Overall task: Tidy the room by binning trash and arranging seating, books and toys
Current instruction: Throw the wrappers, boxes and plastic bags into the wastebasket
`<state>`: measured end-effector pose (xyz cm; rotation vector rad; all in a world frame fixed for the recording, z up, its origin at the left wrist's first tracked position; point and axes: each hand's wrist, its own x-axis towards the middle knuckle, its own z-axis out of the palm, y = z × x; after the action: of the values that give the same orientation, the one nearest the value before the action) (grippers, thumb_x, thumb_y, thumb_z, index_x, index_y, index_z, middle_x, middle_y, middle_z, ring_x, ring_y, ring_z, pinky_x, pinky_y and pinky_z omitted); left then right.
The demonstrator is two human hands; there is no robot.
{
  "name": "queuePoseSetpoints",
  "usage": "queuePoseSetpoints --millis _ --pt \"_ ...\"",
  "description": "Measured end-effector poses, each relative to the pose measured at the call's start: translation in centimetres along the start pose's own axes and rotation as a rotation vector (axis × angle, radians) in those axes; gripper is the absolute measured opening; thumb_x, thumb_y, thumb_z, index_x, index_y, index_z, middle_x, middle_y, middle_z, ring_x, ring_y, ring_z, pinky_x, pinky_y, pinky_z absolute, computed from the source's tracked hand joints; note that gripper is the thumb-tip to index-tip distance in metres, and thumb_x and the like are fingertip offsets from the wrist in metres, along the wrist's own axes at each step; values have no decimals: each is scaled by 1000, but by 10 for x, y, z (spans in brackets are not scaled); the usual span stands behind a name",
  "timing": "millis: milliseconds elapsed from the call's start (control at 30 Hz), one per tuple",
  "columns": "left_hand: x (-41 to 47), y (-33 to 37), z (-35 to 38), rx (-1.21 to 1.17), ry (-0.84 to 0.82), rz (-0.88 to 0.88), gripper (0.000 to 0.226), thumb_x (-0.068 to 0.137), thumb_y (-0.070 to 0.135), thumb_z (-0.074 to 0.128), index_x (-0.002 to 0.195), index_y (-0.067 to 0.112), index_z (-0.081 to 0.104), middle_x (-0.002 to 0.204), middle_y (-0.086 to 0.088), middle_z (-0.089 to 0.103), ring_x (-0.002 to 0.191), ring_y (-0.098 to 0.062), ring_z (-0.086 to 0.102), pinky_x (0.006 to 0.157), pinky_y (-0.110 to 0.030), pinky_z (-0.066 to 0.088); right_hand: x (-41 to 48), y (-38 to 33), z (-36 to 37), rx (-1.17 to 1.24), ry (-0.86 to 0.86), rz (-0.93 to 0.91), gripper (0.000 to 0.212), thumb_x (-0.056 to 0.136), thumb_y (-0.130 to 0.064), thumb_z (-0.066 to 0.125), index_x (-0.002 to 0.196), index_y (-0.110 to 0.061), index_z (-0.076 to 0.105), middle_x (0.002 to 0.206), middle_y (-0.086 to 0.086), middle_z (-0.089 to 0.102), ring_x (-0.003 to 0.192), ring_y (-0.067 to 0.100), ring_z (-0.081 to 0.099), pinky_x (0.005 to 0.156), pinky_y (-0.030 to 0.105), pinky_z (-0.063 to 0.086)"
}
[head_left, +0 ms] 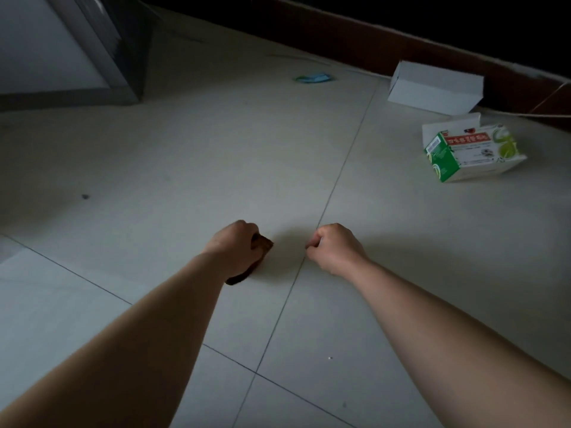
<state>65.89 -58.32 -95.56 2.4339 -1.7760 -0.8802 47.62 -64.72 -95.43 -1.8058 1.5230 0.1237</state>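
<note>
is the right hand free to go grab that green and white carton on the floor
Probably yes: the right hand is curled but seems empty, and bare floor lies between it and the green and white carton.

Floor tiles (pixel 185 180) pale grey-beige with thin dark grout lines; far-right box (pixel 435 88) plain white; carton (pixel 469 152) nearer it green and white with a red label band; far scrap (pixel 313 78) blue-green; item (pixel 261 244) in left hand (pixel 236 245) brown; skirting (pixel 370 47) dark reddish-brown.
</note>
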Motion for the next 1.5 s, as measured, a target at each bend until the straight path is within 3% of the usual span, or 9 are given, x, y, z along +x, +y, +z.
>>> queuePoseSetpoints --millis 167,267,533,733,967,1100,1500 --pt "-9 -31 -45 -1 24 -14 20 91 33 55 89 13 54 92 -5 51 80 -24 55 63 -30 38 5 -57 1 20 15 -67 10 76 -21 60 79 -24 69 89 -4 71 82 20 67 68 22 48" --pt "-15 -62 -98 71 33 -29 19 92 28 54 98 10 57 93 -5 53 81 -23 53 66 -29 39 7 -109 1 4 -9 -152 9 78 -21 60 77 -26 67 86 -6 71 72 18 65 64 21 45" --pt "-36 -190 -222 128 150 -140 17 91 24 57 103 13 55 94 -6 54 82 -22 51 66 -30 38 13 -279 37 -57 2 -331 10 81 -20 59 81 -22 69 91 -4 71 85 21 67 71 25 51" --pt "-28 -275 -210 50 104 -209 22 93 25 55 109 11 55 91 -4 53 81 -21 52 66 -29 40 33 -353 106 -86 16 -290 16 80 -16 55 84 -19 71 93 1 71 85 26 67 66 23 45" --pt "-6 -352 -198 -1 43 -204 24 93 26 54 110 9 54 93 -5 52 84 -23 50 70 -29 39 68 -394 177 -59 47 -184 23 82 -23 63 103 -26 71 111 -3 70 104 22 64 79 23 45" --pt "6 -387 -187 -57 6 -187 17 93 28 54 97 12 50 91 -5 53 83 -23 51 68 -30 38 84 -401 213 -144 56 -153 27 86 -30 62 113 -25 66 119 -1 67 111 24 62 85 24 45" --pt "12 -418 -172 -142 8 -154 16 92 25 56 92 13 45 89 -5 50 81 -22 47 66 -27 34 103 -406 242 -345 133 -107 21 84 -21 58 98 -15 73 104 10 72 99 29 68 80 29 51"
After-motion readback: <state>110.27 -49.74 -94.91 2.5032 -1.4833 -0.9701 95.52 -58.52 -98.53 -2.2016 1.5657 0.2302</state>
